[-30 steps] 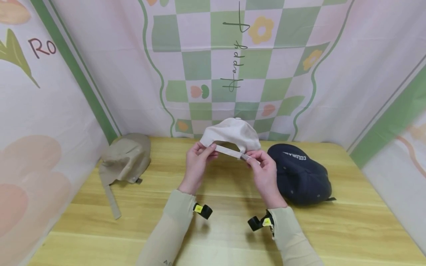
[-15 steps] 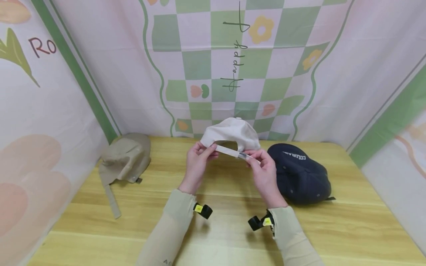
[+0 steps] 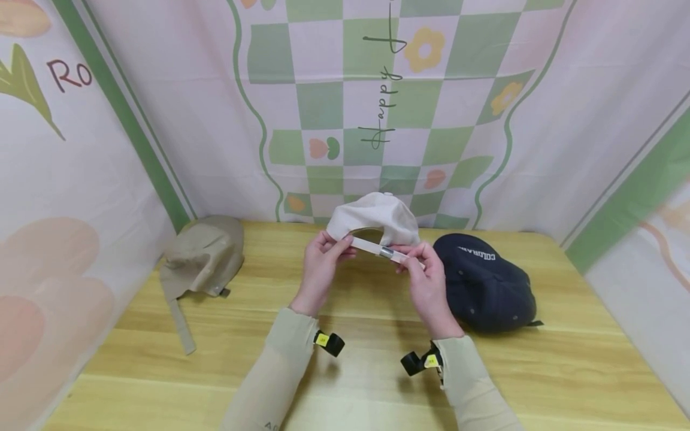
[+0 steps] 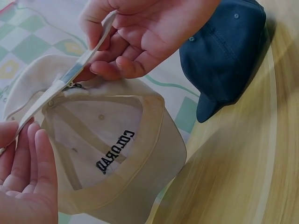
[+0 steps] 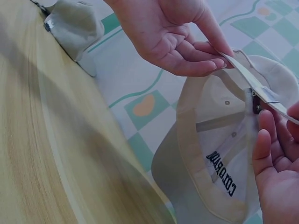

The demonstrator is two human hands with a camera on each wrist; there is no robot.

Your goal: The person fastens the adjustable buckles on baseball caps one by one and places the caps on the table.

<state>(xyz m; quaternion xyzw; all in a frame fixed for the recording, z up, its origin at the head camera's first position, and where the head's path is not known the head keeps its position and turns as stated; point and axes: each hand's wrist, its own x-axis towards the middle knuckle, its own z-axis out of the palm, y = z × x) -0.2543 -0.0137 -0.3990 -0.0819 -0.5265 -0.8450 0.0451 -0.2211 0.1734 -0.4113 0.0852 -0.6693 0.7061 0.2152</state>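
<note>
A white baseball cap (image 3: 380,214) is held up over the table with its back opening towards me. My left hand (image 3: 318,269) pinches the left end of its back strap (image 3: 366,245) between thumb and fingers. The strap's other end, past a silver metal buckle (image 3: 386,252), is pinched by my right hand (image 3: 428,284). Between the two hands the strap is stretched straight and slopes down to the right. Dark lettering (image 4: 115,151) shows inside the cap's crown in the left wrist view. The brim (image 5: 173,172) points away and down in the right wrist view.
On the wooden table (image 3: 366,383), a khaki cap (image 3: 207,254) with its strap hanging loose lies at the left. A navy cap (image 3: 485,287) with white lettering lies close beside my right hand. Printed cloth walls (image 3: 318,108) stand behind and on both sides.
The buckle has shifted left along the strap, away from my right fingers, and more strap shows to its right. Both hands stay nearly in place. The white cap's crown has dipped slightly.
</note>
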